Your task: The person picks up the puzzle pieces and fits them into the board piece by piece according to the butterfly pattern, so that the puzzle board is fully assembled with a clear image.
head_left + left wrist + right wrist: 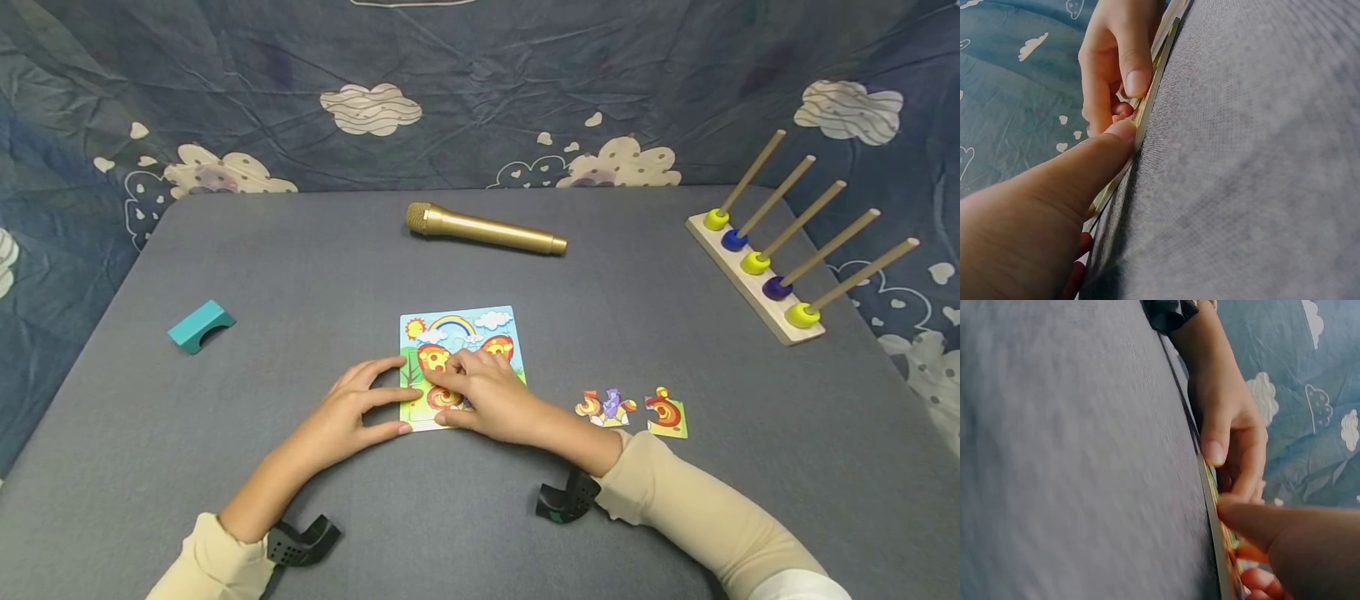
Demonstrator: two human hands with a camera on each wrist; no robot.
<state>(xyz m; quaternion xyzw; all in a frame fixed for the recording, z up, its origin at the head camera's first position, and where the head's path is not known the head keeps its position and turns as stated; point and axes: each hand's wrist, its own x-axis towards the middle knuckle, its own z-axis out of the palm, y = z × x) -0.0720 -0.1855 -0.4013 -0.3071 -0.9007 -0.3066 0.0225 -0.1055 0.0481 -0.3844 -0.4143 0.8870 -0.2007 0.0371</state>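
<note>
A square jigsaw puzzle (pixel 474 317) with a sun, a rainbow and orange butterfly wings lies flat on the grey table. My left hand (pixel 348 412) rests at its left side, with spread fingers over the edge and the thumb near the lower left corner. Over the puzzle's middle, my right hand (pixel 491 398) touches the surface with fingertips and thumb, covering part of the picture. Whether a piece lies under those fingers is hidden. In the left wrist view, the puzzle's thin edge (pixel 1159 87) shows beneath both thumbs.
Loose puzzle pieces (pixel 611 408) and a corner-like piece (pixel 667 417) lie right of the puzzle, near my right forearm. A gold microphone (pixel 487 230) lies behind. At the right stands a peg board (pixel 738 279) with beads; a teal arch block (pixel 201 325) is at left.
</note>
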